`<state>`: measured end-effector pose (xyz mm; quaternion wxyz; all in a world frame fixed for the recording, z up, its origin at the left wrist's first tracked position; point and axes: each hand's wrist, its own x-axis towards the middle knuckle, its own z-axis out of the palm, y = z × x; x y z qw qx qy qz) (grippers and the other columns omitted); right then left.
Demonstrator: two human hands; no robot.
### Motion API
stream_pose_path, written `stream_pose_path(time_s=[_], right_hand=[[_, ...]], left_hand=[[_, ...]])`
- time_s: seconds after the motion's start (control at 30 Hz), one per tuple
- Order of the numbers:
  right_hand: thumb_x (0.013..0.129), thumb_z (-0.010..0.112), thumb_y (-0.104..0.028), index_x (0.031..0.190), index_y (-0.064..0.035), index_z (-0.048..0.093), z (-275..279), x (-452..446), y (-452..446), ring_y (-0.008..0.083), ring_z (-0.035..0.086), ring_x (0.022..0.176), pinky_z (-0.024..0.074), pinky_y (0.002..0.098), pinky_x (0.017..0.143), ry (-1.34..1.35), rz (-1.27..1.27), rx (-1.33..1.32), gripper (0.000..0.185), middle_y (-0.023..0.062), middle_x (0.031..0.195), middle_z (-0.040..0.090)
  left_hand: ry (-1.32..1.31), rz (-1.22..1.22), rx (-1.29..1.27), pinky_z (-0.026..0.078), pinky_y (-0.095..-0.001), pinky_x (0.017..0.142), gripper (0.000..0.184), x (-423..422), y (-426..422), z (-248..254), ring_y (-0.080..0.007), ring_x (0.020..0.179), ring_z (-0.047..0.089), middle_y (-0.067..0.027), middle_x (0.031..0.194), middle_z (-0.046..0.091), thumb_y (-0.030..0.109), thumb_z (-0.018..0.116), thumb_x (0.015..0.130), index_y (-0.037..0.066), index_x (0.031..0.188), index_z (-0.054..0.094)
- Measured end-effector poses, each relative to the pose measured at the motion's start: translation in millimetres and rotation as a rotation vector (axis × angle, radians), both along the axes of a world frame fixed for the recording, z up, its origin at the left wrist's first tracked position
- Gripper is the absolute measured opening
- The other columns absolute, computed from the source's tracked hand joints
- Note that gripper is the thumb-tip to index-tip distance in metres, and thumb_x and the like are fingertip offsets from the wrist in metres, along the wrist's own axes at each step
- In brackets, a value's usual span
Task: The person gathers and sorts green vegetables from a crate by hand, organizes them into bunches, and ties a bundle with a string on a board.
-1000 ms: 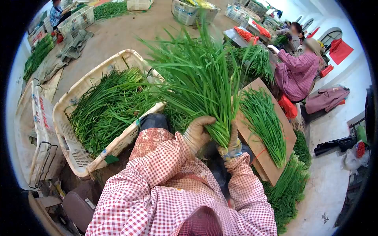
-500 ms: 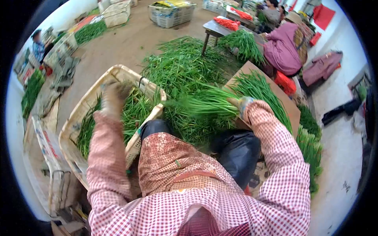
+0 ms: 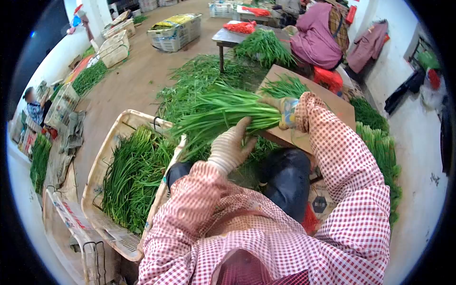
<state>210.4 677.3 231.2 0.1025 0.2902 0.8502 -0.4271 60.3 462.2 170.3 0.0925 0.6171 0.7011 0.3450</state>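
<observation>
A bunch of green garlic chives (image 3: 223, 107) lies sideways in front of me, its pale stems to the right and leaf tips to the left. My right hand (image 3: 284, 112), in a patterned glove, is closed round the stem end. Below the bunch is my left hand (image 3: 230, 148) in a striped, soiled glove, fingers apart, with one fingertip against the lower stems. More chives (image 3: 285, 86) rest on a brown board (image 3: 332, 102) behind my right hand. At my left, a cream plastic crate (image 3: 105, 159) holds a heap of chives (image 3: 135, 183).
Loose leaves (image 3: 190, 78) cover the floor ahead. Beyond them is a small table (image 3: 223, 37) with a red bundle (image 3: 241, 27) and chives. A person in purple (image 3: 318, 35) sits at the right. Bundled chives (image 3: 380, 156) stand along the right wall; another crate (image 3: 175, 35) is farther back.
My left hand has moved right from above the crate to the bunch. My right hand still grips the stems, and the camera view has shifted.
</observation>
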Motion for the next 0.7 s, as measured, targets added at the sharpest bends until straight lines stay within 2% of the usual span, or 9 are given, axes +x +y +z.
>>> stream_pose_path(time_s=[0.03, 0.07, 0.17, 0.23, 0.3, 0.37, 0.47, 0.57, 0.7], right_hand=[[0.067, 0.063, 0.006, 0.146, -0.0182, 0.028, -9, 16, 8, 0.0182, 0.056, 0.116, 0.0433, 0.0271, 0.098, 0.071, 0.205, 0.148, 0.090, 0.0072, 0.134, 0.053], [0.066, 0.064, 0.004, 0.147, -0.0179, 0.024, 51, 20, -41, 0.0192, 0.056, 0.116, 0.0437, 0.0288, 0.097, -0.195, 0.147, 0.509, 0.093, 0.0101, 0.130, 0.056], [0.066, 0.066, -0.002, 0.148, -0.0188, 0.024, 60, 53, -11, 0.0240, 0.060, 0.110, 0.0460, 0.0316, 0.093, -0.050, -0.068, 0.150, 0.094, 0.0120, 0.124, 0.060], [0.067, 0.067, -0.003, 0.148, -0.0205, 0.024, 91, 55, -16, 0.0262, 0.062, 0.107, 0.0468, 0.0331, 0.091, -0.095, -0.495, -0.110, 0.094, 0.0137, 0.123, 0.061], [0.065, 0.066, -0.003, 0.148, -0.0235, 0.023, 100, 64, -1, 0.0282, 0.061, 0.108, 0.0473, 0.0350, 0.091, -0.082, 0.066, 0.694, 0.096, 0.0151, 0.122, 0.061], [0.075, 0.065, -0.012, 0.149, -0.0253, 0.022, 107, 47, -2, 0.0305, 0.062, 0.105, 0.0485, 0.0373, 0.089, -0.185, -0.123, 0.718, 0.087, 0.0165, 0.119, 0.062], [0.079, 0.061, -0.018, 0.149, -0.0272, 0.022, 92, 30, -6, 0.0317, 0.061, 0.107, 0.0480, 0.0384, 0.090, 0.103, -0.277, 0.602, 0.081, 0.0175, 0.122, 0.059], [0.082, 0.057, -0.024, 0.149, -0.0291, 0.022, 67, 21, -33, 0.0329, 0.059, 0.109, 0.0474, 0.0395, 0.092, 0.297, -0.231, 0.459, 0.075, 0.0185, 0.124, 0.056], [0.088, 0.051, -0.032, 0.149, -0.0317, 0.021, 3, 40, -78, 0.0345, 0.058, 0.111, 0.0467, 0.0409, 0.093, 0.252, -0.145, 0.244, 0.068, 0.0198, 0.128, 0.053]], left_hand=[[0.002, 0.009, -0.237, 0.050, -0.0428, 0.083, 0.071, 2, 7, -10, -0.0358, 0.099, 0.063, -0.0200, 0.113, 0.063, 0.037, 0.067, 0.081, 0.011, 0.140, 0.037], [-0.058, 0.068, -0.452, 0.048, -0.0424, 0.088, 0.072, -17, 13, -47, -0.0352, 0.105, 0.061, -0.0209, 0.118, 0.061, 0.037, 0.066, 0.083, 0.009, 0.141, 0.034], [-0.020, 0.129, -0.861, 0.042, -0.0406, 0.099, 0.072, -76, -31, -95, -0.0349, 0.116, 0.056, -0.0222, 0.128, 0.056, 0.037, 0.060, 0.086, 0.004, 0.143, 0.032], [0.178, 0.259, -0.900, 0.043, -0.0403, 0.098, 0.067, -50, -34, -51, -0.0341, 0.115, 0.057, -0.0209, 0.127, 0.057, 0.036, 0.058, 0.087, 0.005, 0.142, 0.036], [0.306, 0.204, -0.905, 0.043, -0.0403, 0.099, 0.066, -33, -39, 9, -0.0343, 0.115, 0.057, -0.0201, 0.126, 0.058, 0.036, 0.058, 0.087, 0.006, 0.141, 0.038], [0.399, 0.137, -0.974, 0.042, -0.0413, 0.099, 0.069, -43, -32, 21, -0.0336, 0.112, 0.058, -0.0189, 0.120, 0.061, 0.039, 0.060, 0.085, 0.006, 0.142, 0.038], [-0.238, -0.419, -0.792, 0.038, -0.0448, 0.104, 0.067, -6, -33, 46, -0.0369, 0.108, 0.059, -0.0206, 0.126, 0.056, 0.041, 0.068, 0.079, 0.012, 0.136, 0.047], [-0.998, -0.863, -0.365, 0.026, -0.0551, 0.109, 0.087, 50, 3, 18, -0.0360, 0.127, 0.043, -0.0130, 0.141, 0.044, 0.067, 0.056, 0.080, 0.014, 0.145, 0.032], [-1.920, -0.457, 0.083, 0.023, -0.0540, 0.112, 0.107, 77, 46, -17, -0.0340, 0.137, 0.025, -0.0127, 0.153, 0.021, 0.080, 0.055, 0.070, 0.014, 0.148, 0.023]])
